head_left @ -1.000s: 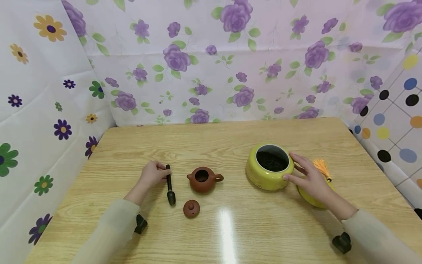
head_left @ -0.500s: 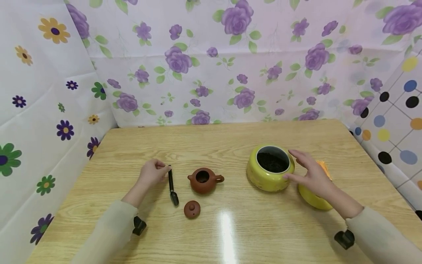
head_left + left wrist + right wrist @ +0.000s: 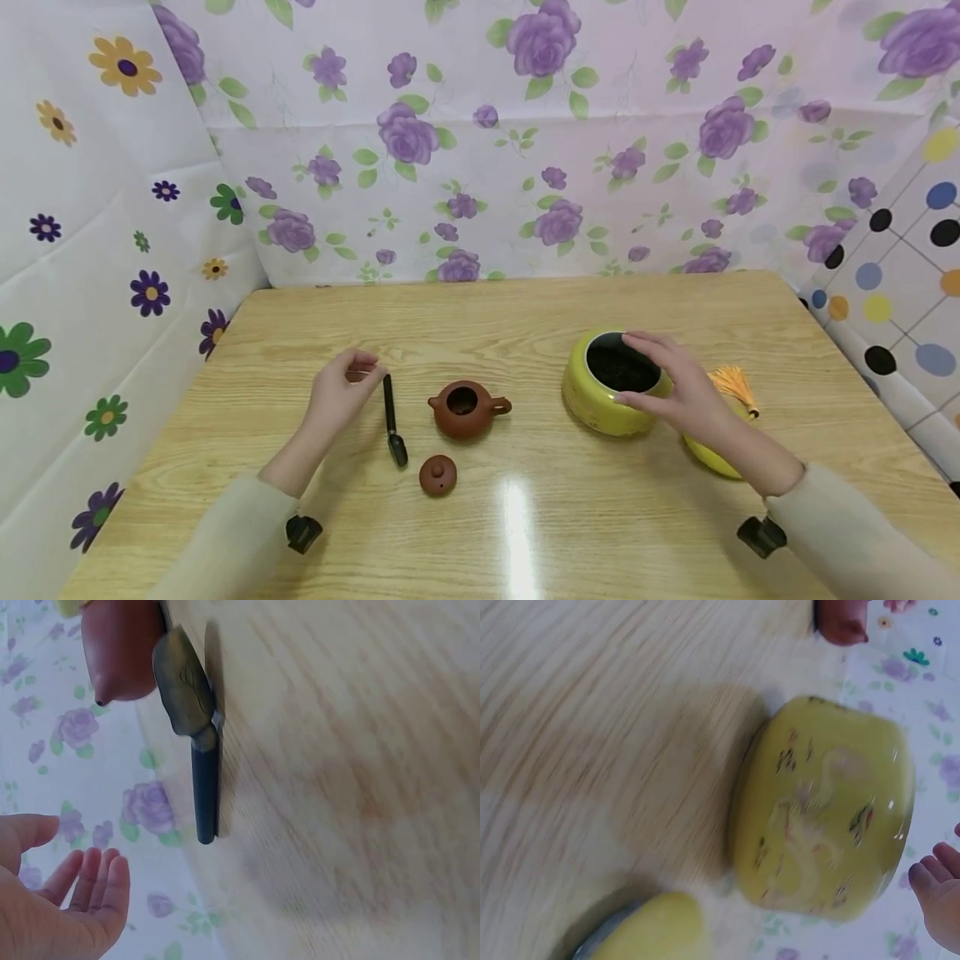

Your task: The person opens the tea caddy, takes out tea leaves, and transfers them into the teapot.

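A dark scoop (image 3: 394, 429) with a black handle lies on the table, left of a reddish-brown teapot (image 3: 464, 414). My left hand (image 3: 347, 390) hovers by the handle's far end; in the left wrist view, this hand (image 3: 71, 900) is apart from the scoop (image 3: 191, 712), its fingers loosely bent around nothing. To the right stands an uncovered yellow jar (image 3: 592, 400) with dark loose contents (image 3: 615, 367). Over the jar's right side is my right hand (image 3: 686, 396), thumb and fingers spread. The right wrist view shows that hand (image 3: 945, 896) above the jar's rim, holding nothing.
The teapot's small lid (image 3: 438, 476) lies in front of the teapot. A yellow lid (image 3: 712, 458) with an orange tassel (image 3: 733, 383) sits beside the jar, partly hidden by my right forearm. Flowered cloth (image 3: 480, 183) hangs behind the wooden table (image 3: 600, 533).
My left hand has let go of the scoop's handle and drawn slightly away; the scoop lies on the table. My right hand has left the jar's right side and moved left over its opening.
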`<state>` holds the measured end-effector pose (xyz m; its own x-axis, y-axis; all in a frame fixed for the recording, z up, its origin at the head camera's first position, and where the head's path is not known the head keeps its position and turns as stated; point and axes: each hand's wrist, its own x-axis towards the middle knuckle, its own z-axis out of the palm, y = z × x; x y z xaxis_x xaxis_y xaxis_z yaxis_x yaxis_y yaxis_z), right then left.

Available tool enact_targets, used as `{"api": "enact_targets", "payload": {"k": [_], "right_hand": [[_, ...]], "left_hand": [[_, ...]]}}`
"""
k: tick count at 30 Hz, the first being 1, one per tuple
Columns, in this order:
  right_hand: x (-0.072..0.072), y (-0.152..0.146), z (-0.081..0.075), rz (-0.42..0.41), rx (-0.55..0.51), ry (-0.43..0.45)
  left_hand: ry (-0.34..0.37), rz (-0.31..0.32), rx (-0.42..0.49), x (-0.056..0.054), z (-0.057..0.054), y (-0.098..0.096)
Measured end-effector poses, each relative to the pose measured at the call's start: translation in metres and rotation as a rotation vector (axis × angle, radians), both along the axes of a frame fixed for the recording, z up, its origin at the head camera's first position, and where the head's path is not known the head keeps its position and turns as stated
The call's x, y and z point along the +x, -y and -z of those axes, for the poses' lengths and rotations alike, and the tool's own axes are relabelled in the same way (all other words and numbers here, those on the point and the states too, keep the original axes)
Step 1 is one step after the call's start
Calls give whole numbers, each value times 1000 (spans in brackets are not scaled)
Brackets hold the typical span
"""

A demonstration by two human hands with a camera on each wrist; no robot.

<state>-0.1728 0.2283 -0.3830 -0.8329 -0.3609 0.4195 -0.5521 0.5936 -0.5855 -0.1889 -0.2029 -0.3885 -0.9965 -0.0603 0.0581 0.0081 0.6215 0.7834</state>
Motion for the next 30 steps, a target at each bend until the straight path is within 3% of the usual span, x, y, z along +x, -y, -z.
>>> {"api": "enact_targets", "payload": {"k": [9,23,30], "right_hand": [[2,25,0,-35,-12,-37],[5,67,8,-112,-97,-78],[1,82,19,-155,-108,-76]], "left_hand": [[-102,48,90,21,-1,-9],[-338,182,-16,53,7,-29],[-246,216,121,62,18,-35]]}}
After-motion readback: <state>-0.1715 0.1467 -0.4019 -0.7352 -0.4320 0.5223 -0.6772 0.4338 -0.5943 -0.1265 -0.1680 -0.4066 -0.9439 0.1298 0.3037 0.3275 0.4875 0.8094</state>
